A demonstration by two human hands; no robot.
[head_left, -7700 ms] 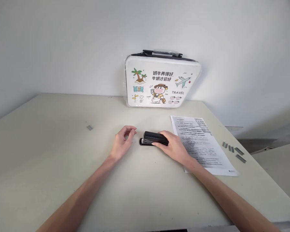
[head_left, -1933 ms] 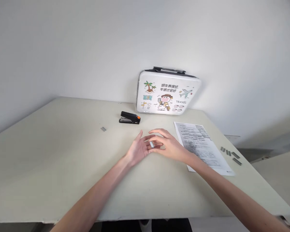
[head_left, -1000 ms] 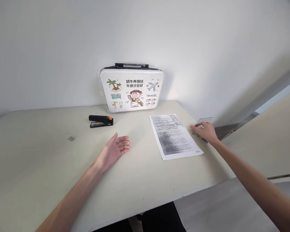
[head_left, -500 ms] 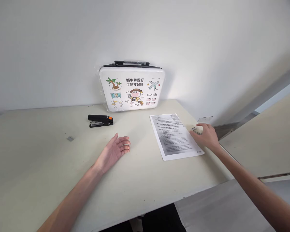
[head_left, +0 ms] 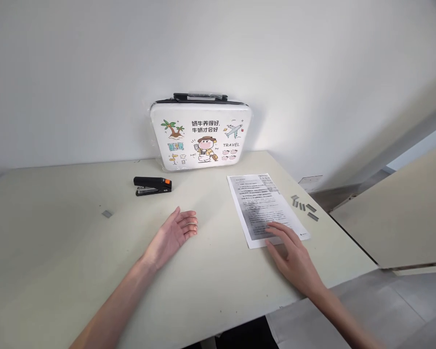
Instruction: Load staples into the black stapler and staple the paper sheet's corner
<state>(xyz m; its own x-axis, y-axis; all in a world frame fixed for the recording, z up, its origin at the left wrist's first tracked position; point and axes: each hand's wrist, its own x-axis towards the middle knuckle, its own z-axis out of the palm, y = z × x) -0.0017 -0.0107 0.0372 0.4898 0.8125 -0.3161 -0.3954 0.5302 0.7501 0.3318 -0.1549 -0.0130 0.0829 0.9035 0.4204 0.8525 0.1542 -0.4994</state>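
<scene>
My left hand [head_left: 172,236] lies on its side on the table, palm turned inward, with nothing in its loosely spread fingers. Over the lower edge of a printed sheet of paper [head_left: 256,203] is my right hand [head_left: 294,261], fingers apart and empty; whether its fingertips touch the page I cannot tell. A black stapler [head_left: 152,186] with an orange patch sits beyond my left hand. Several grey staple strips [head_left: 302,206] are scattered to the right of the sheet. One more small grey strip [head_left: 106,214] lies off to the left.
A white carrying case [head_left: 201,138] with cartoon prints and a black handle leans against the wall at the back of the pale table [head_left: 58,271]. On the right, beyond the table's edge, is a light-coloured panel [head_left: 403,208].
My right hand has come back from the staple strips toward me and to the left, over the sheet's lower edge. The strips it covered now show. My left hand keeps its pose.
</scene>
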